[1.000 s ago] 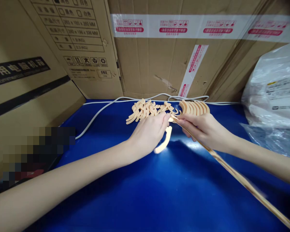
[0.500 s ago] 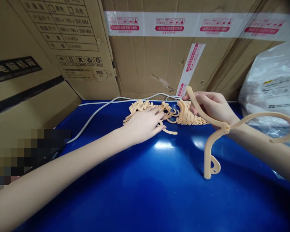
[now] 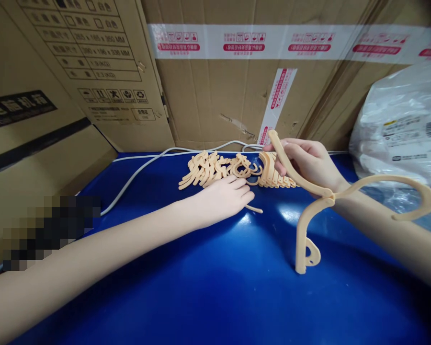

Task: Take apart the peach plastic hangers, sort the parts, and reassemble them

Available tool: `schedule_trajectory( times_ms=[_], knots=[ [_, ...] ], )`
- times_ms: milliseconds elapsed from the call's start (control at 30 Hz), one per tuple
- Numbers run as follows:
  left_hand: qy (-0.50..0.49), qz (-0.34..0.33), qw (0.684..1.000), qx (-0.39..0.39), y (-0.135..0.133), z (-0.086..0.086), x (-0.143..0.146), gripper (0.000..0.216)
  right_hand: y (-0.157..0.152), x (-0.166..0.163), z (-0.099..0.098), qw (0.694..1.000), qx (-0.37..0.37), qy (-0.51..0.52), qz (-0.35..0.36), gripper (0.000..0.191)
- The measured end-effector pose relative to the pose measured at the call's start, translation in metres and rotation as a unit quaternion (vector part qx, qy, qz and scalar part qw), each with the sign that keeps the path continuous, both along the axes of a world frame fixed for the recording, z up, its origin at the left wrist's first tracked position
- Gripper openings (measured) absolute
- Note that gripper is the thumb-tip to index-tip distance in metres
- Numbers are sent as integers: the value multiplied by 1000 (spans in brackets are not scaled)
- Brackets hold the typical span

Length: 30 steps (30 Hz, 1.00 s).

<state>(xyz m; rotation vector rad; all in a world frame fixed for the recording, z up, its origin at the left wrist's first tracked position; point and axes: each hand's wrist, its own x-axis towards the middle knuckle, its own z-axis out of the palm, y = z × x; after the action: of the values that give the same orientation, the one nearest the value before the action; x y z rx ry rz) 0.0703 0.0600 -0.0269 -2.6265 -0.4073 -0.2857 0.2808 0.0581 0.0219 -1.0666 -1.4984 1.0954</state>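
Note:
In my right hand (image 3: 305, 155) is a beige folding clothes hanger (image 3: 301, 177). Its two arms meet at a pivot, and its hook reaches right over my forearm. My left hand (image 3: 230, 196) is closed over a curved beige hanger hook (image 3: 254, 209) in front of the loose parts. Only the tip of that hook shows past my fingers; the rest is hidden. Behind my left hand lies a pile of curved hanger arms (image 3: 197, 167), with several loose hooks (image 3: 242, 165) at its right. A row of stacked hanger arms (image 3: 273, 175) sits beyond my right fingers.
The blue tabletop (image 3: 187, 282) reflects light. Cardboard boxes (image 3: 208, 100) stand along the back and left. A white cable (image 3: 129, 184) runs along the back edge. A clear plastic bag (image 3: 398, 124) with a printed label stands at the right.
My left hand has come off the pile, slightly nearer and to the right, and the hook under it has shifted too. My right hand still holds the hanger. The view has shifted slightly.

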Motion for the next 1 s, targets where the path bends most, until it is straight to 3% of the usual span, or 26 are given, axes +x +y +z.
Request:
schedule_trajectory(
  times_ms=[200, 333, 500, 700, 767, 900, 933, 1000],
  knots=[
    [-7, 40, 998, 44, 6, 34, -21, 16, -1, 0, 1, 1000, 8, 6, -4, 27],
    [-54, 96, 994, -22, 22, 54, -45, 21, -3, 0, 2, 1000, -8, 5, 5, 26],
    [-250, 113, 945, -178, 33, 50, -62, 17, -4, 0, 1, 1000, -16, 12, 13, 23],
    [-356, 204, 893, -188, 37, 41, -59, 13, -4, -2, 0, 999, -27, 11, 20, 21],
    [-407, 233, 849, -242, 39, 39, -55, 12, -4, -3, 0, 999, -31, 6, 22, 20],
    [-555, 285, 644, -443, 40, 31, -45, 8, -4, -5, -3, 999, -37, 0, 25, 18],
    [-563, 286, 608, -482, 40, 29, -43, 9, -3, -5, -5, 999, -36, -1, 28, 18],
    [-546, 286, 578, -536, 36, 25, -39, 13, -2, -7, -12, 999, -31, -5, 33, 19]
  ],
)
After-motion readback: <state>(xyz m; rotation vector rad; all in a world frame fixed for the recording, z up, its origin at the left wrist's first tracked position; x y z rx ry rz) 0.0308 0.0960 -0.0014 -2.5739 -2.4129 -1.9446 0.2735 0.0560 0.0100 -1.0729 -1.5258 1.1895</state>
